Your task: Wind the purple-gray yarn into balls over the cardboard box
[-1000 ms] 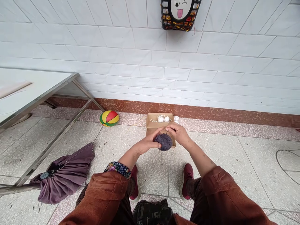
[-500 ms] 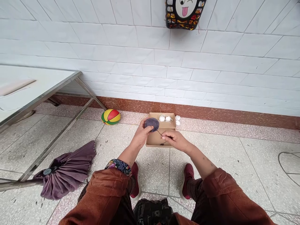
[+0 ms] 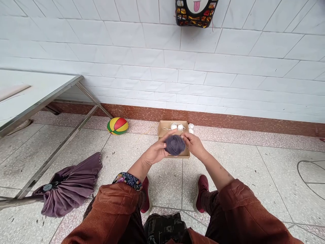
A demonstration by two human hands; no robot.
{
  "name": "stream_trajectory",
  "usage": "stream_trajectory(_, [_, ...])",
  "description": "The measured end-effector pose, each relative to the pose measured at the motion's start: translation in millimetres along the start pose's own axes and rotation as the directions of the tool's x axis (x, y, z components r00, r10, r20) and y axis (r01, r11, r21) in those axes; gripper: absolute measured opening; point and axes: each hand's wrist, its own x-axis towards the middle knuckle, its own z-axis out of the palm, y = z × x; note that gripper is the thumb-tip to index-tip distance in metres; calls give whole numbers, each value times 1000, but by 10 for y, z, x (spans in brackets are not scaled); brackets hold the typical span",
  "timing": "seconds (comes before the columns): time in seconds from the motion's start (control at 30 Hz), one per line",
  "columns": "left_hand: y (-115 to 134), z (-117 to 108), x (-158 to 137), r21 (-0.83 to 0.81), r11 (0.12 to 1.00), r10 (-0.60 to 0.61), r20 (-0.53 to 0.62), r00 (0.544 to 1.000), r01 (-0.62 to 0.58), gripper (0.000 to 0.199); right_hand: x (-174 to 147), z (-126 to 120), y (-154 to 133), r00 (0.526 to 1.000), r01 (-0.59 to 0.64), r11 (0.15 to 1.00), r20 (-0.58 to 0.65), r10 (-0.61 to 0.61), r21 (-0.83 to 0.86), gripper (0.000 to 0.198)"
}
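Observation:
A grey-purple ball of yarn (image 3: 175, 145) rests in my left hand (image 3: 156, 151), with the fingers and thumb gripping its left side. Close against the ball's upper right is my right hand (image 3: 193, 145), its thumb and fingertips pinched together on the yarn strand; only a little of the strand shows. Beneath the hands lies an open cardboard box (image 3: 162, 128) on the floor, partly covered by the ball and my hands. In its far half sit two white yarn balls (image 3: 177, 126) with loose ends. More white balls (image 3: 191, 128) lie just outside its right edge.
A red, yellow and green ball (image 3: 117, 126) lies near the wall. To the left are a metal-framed table (image 3: 48, 101) and a folded purple umbrella (image 3: 68, 189). A black basket (image 3: 195, 18) hangs on the tiled wall. A wire ring (image 3: 299, 173) lies at the right.
My left hand has shifted right and nearer with the yarn ball, turning it. My right hand has moved up and to the right, now close beside the ball, and less strand shows.

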Motion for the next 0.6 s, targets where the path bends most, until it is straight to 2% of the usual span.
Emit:
stream_trajectory(0.1, [35, 15, 43, -81, 989, 119, -100, 988, -128, 74, -38, 31, 22, 997, 2, 998, 79, 3, -68, 22])
stream_trajectory(0.2, [7, -44, 121, 31, 976, 216, -273, 937, -216, 69, -87, 54, -19, 980, 81, 990, 188, -60, -111, 19])
stream_trajectory(0.3, [-85, -157, 200, 301, 941, 288, -461, 839, -158, 68, -132, 40, -130, 948, 147, 988, 292, -128, -45, 19])
stream_trajectory(0.37, [-151, -230, 234, 470, 880, 338, -506, 794, -75, 73, -149, -1, -214, 940, 145, 989, 309, -145, 23, 20])
stream_trajectory(0.4, [-178, -257, 241, 521, 852, 350, -506, 789, -44, 76, -152, -29, -249, 945, 133, 990, 297, -140, 46, 21])
stream_trajectory(0.47, [-210, -282, 238, 585, 811, 337, -475, 813, 6, 81, -142, -87, -287, 965, 107, 992, 233, -118, 61, 22])
stream_trajectory(0.6, [-200, -224, 172, 622, 782, 187, -300, 935, 43, 88, -82, -151, -217, 994, 98, 995, 48, -99, 21, 23])
